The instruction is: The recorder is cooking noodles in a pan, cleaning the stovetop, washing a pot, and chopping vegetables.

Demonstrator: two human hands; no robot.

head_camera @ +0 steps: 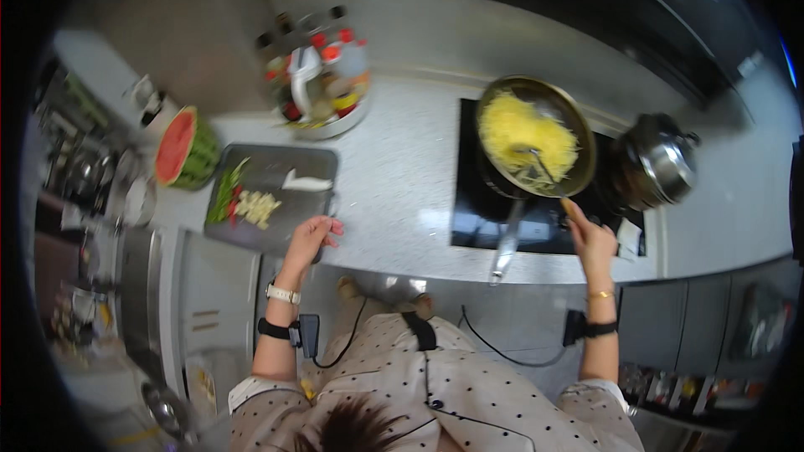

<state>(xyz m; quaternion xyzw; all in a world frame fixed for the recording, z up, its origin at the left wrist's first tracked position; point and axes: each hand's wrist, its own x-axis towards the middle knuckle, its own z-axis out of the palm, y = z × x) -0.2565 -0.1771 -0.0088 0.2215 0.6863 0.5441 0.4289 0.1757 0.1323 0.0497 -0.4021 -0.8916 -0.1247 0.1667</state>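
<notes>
My right hand (592, 243) grips the light-coloured handle of a metal spatula (545, 169). The spatula's head rests among pale yellow shreds (527, 129), perhaps potato, in a frying pan (584, 166). The pan sits on a black glass cooktop (474, 226), its metal handle (510, 238) pointing towards me. By the right edge of a grey cutting board (292, 223), my left hand (314, 240) hovers with loosely bent fingers and holds nothing. On the board are chopped garlic (256, 208), green pepper or scallion pieces (223, 198), red bits and a white-handled tool (306, 182), possibly a knife.
A cut watermelon (188, 150) stands left of the board. Behind it, a round white tray (333, 129) holds several condiment bottles. To the pan's right is a lidded steel pot (656, 160). A dark range hood (603, 19) juts out above the cooktop.
</notes>
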